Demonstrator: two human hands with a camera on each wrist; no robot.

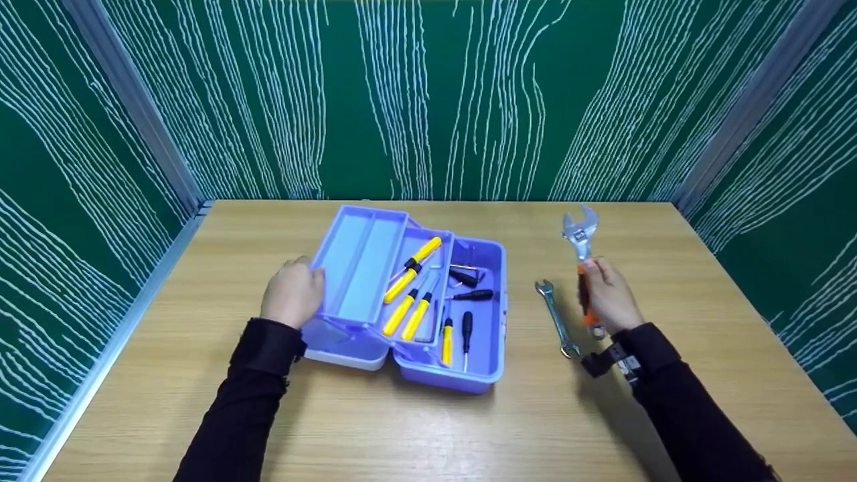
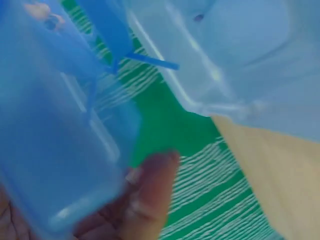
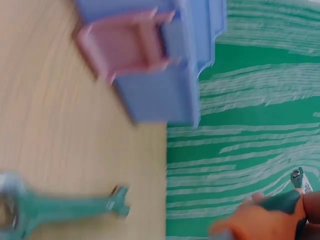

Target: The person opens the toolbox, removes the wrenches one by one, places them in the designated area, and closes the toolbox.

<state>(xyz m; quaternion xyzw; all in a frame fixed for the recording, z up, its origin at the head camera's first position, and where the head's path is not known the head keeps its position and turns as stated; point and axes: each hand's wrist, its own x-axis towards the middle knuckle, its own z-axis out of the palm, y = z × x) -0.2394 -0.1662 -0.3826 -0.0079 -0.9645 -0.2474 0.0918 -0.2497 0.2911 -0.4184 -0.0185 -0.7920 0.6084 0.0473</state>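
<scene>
A lilac plastic toolbox (image 1: 482, 365) stands open mid-table, its trays fanned out to the left. My left hand (image 1: 292, 292) grips the outer edge of the empty top tray (image 1: 358, 264); the left wrist view shows my thumb (image 2: 150, 192) pressed against the blue plastic (image 2: 60, 150). My right hand (image 1: 606, 294) holds an adjustable wrench (image 1: 580, 235) by its orange handle, jaw pointing away, lifted right of the box. A flat steel spanner (image 1: 557, 318) lies on the table just left of that hand; it also shows in the right wrist view as the spanner (image 3: 65, 207).
Several yellow-handled screwdrivers (image 1: 412, 268) lie in the middle tray; black-handled drivers (image 1: 466, 328) and hex keys lie in the box bottom. The wooden table (image 1: 703, 281) is walled by green panels (image 1: 428, 100) at back and both sides.
</scene>
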